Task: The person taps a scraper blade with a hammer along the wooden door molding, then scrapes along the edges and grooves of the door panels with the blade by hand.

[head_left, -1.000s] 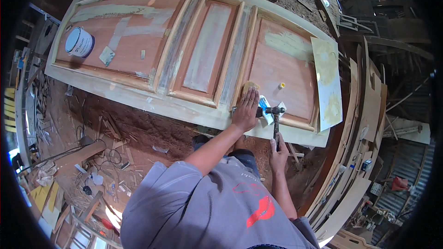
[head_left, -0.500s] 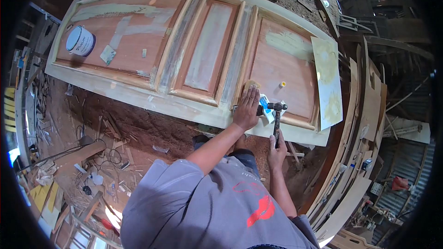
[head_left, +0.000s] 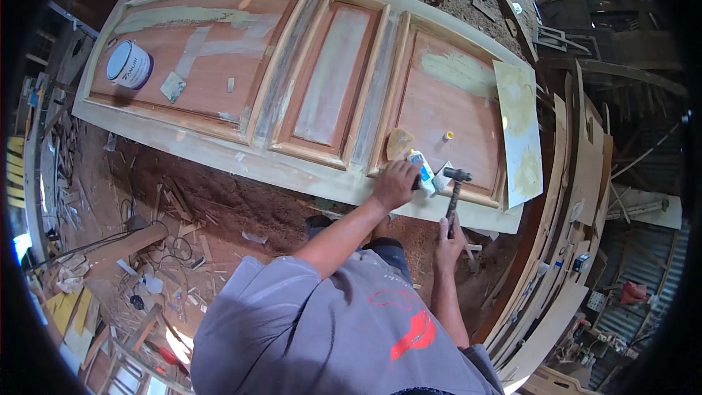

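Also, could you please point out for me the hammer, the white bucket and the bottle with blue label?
Hammer (head_left: 454,199): head camera view, on its handle.
White bucket (head_left: 135,71): head camera view, on its printed side wall.
Bottle (head_left: 425,173): head camera view, on its blue label.

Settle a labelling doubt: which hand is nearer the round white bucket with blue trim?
The left hand, at the near edge of the panelled wooden door, right of the bucket. The right hand, holding a dark metal-headed hammer, is farther right.

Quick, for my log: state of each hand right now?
Left hand: closed on a dark-handled tool, mostly hidden.
Right hand: closed, holding a hammer by its handle.
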Demonstrator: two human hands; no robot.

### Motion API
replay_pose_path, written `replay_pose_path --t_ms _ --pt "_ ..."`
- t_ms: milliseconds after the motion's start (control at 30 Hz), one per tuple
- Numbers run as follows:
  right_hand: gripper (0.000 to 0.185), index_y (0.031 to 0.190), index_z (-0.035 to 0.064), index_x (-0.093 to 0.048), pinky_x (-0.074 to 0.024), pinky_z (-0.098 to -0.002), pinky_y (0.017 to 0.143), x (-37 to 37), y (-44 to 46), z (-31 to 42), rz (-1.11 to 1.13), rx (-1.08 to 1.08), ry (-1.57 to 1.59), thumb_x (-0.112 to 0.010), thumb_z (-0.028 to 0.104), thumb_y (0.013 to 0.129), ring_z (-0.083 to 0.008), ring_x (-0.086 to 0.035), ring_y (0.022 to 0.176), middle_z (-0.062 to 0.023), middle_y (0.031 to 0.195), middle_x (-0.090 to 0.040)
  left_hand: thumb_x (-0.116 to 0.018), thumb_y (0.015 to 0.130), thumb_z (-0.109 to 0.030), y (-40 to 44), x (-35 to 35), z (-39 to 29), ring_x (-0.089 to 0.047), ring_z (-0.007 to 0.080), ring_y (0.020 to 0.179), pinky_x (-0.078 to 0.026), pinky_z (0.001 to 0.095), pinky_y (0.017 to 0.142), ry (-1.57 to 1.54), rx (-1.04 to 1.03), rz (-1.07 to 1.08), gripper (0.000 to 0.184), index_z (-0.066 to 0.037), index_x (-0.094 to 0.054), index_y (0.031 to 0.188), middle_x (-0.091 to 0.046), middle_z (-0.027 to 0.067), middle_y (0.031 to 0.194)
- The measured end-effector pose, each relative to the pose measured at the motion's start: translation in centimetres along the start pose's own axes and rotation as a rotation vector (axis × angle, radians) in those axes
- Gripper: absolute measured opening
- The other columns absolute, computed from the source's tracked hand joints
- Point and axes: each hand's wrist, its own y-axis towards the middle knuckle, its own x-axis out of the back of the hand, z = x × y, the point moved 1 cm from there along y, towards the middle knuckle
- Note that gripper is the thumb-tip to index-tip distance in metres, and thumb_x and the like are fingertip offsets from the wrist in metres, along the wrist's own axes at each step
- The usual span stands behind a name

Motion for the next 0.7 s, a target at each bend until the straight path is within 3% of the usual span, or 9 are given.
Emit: replay_pose_path --t_ms 33,67,267,467,700 --pt "0.056 0.157 -0.0069 -0.056 -0.0493 -0.0339 0.113 0.4 0.1 -0.5 -0.015 -0.022 0.024 -0.071 0.022 0.111 -0.0196 -0.066 0.129 -0.0158 0.142 -0.071 -0.067 0.084 -0.013 0.4 0.3 -1.0 -0.067 0.0353 0.113 -0.046 0.0501 0.119 -0.036 -0.022 0.010 0.053 -0.005 -0.063 0.136 -0.069 0.0154 0.118" --pt "0.057 0.157 -0.0063 -0.056 -0.0493 -0.0330 0.112 0.9 0.3 -0.9 -0.017 -0.007 0.023 -0.071 0.022 0.111 -0.0182 -0.066 0.127 -0.0138 0.141 -0.071 -0.071 0.086 -0.017 1.1 0.8 -1.7 -0.068 0.0348 0.099 -0.053 0.0487 0.088 0.011 -0.106 -0.137 0.037 -0.006 -0.068 0.121 -0.068 0.0132 0.098" --pt "0.057 0.156 -0.0075 -0.057 -0.0486 -0.0343 0.113 1.2 -0.7 1.2 -0.019 0.073 -0.076 -0.071 0.024 0.111 -0.0198 -0.066 0.127 -0.0154 0.142 -0.071 -0.083 0.076 -0.027 1.1 -0.9 0.1 -0.068 0.0363 0.102 -0.054 0.0492 0.092 -0.022 0.051 -0.028 0.039 -0.009 -0.062 0.105 -0.070 0.0146 0.102" --pt "0.053 0.153 -0.0089 -0.059 -0.0498 -0.0351 0.114 0.2 -0.9 2.2 -0.011 0.050 -0.087 -0.071 0.018 0.110 -0.0212 -0.067 0.130 -0.0184 0.143 -0.072 -0.084 0.076 -0.027 1.1 -1.0 0.1 -0.069 0.0369 0.108 -0.054 0.0502 0.095 -0.008 0.058 -0.096 0.041 -0.008 -0.063 0.106 -0.072 0.0157 0.106" --pt "0.055 0.154 -0.0080 -0.058 -0.0486 -0.0352 0.115 -1.1 -0.6 1.5 0.085 0.042 -0.116 -0.073 0.021 0.110 -0.0209 -0.066 0.133 -0.0177 0.145 -0.071 -0.088 0.079 -0.043 1.0 -2.0 0.8 -0.072 0.0377 0.109 -0.056 0.0498 0.095 -0.015 0.107 -0.061 0.052 -0.008 -0.063 0.108 -0.073 0.0171 0.107"
